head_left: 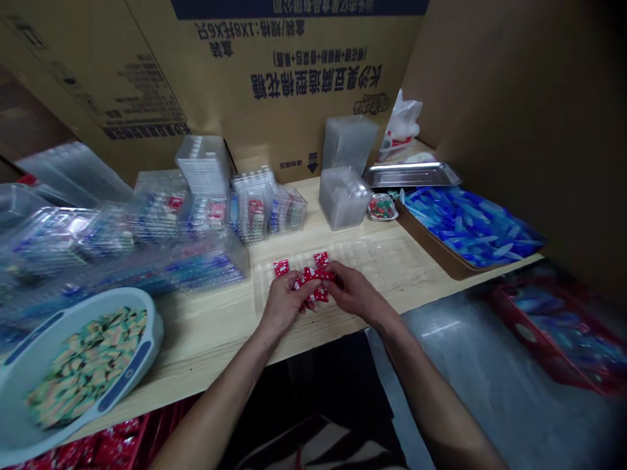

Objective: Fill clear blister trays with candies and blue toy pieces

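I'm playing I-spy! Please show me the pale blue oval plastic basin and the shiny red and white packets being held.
Pale blue basin (33, 367): head view, bare inner wall.
Red and white packets (317, 274): head view, patterned surface.

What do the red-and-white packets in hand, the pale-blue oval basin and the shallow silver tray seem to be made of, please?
Packets: perhaps printed plastic film, from the white pattern; finish unclear. Basin: likely smooth moulded plastic, its rim rounded. Tray: apparently polished metal, given its bright highlights.
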The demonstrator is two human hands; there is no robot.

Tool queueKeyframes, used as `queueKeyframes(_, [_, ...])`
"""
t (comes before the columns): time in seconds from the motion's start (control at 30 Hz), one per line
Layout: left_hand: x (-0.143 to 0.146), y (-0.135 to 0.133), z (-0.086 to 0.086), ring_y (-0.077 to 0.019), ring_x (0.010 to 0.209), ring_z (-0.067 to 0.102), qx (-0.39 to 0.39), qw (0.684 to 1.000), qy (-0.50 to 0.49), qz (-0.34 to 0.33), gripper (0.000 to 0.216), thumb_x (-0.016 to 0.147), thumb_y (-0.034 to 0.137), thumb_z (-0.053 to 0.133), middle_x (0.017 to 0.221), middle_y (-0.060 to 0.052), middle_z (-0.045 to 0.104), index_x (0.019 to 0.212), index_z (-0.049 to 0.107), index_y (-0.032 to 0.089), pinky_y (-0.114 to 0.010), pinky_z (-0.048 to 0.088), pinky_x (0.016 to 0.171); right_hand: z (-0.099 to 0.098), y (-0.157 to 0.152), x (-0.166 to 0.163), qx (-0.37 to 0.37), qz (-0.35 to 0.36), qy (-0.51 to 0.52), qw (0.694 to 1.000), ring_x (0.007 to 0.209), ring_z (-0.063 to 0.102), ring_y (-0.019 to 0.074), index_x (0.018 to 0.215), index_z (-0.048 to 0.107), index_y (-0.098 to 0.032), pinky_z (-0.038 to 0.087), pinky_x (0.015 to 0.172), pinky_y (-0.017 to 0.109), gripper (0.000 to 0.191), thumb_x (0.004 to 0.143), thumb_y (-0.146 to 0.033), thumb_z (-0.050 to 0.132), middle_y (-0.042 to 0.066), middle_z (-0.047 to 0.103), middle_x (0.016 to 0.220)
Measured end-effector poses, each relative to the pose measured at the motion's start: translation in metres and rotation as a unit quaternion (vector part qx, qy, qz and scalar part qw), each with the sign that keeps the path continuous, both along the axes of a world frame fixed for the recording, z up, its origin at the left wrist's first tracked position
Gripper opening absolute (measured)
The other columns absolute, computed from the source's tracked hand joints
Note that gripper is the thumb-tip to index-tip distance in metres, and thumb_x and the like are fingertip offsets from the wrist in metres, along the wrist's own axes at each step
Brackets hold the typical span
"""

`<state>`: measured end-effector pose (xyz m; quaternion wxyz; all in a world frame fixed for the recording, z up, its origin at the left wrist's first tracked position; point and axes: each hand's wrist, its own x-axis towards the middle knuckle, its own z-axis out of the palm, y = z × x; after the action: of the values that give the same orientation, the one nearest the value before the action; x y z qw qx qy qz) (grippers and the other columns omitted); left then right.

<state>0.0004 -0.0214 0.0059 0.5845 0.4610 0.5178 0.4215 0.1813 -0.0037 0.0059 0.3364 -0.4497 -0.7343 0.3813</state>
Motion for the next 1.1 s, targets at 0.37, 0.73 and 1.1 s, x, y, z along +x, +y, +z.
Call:
queueKeyframes(0.37, [-0.007,-0.005,0.016,-0.0173,0.065,0.069,-0.046,0.996,-0.047,0.055,0.051,0.064,0.041,0.084,0.077,-0.004,0.074,0.102,0.061,0.016,-0.023,0.050,0.057,-0.001,0.058,0.066,-0.043,-0.336,-0.344,0.876,0.093,0.069,0.0306,0.101,0.077,-0.008,0.045,0.073,0.034,0.036,0.096,-0.020,0.044,0.023,0.073,0.101])
queueKeyframes(0.73, [0.014,0.008,0.012,-0.0123,0.055,0.060,-0.008,0.998,-0.054,0.035,0.053,0.061,0.040,0.088,0.063,0.004,0.062,0.104,0.066,0.017,-0.020,0.043,0.052,0.017,0.007,0.047,0.011,-0.083,-0.078,0.993,0.083,0.066,0.0214,0.112,0.072,-0.018,0.048,0.074,0.029,0.031,0.098,-0.029,0.046,0.006,0.073,0.091])
queueKeyframes(1.1, [0.082,0.049,0.039,-0.0258,0.094,0.068,0.258,0.796,0.499,-0.224,0.023,0.095,0.026,0.054,0.121,-0.012,0.063,0.114,0.065,0.021,-0.034,0.050,0.076,0.010,0.057,0.133,-0.012,-0.403,-0.293,0.867,0.088,0.068,0.0265,0.116,0.073,-0.010,0.048,0.076,0.032,0.041,0.091,-0.020,0.042,0.016,0.074,0.097])
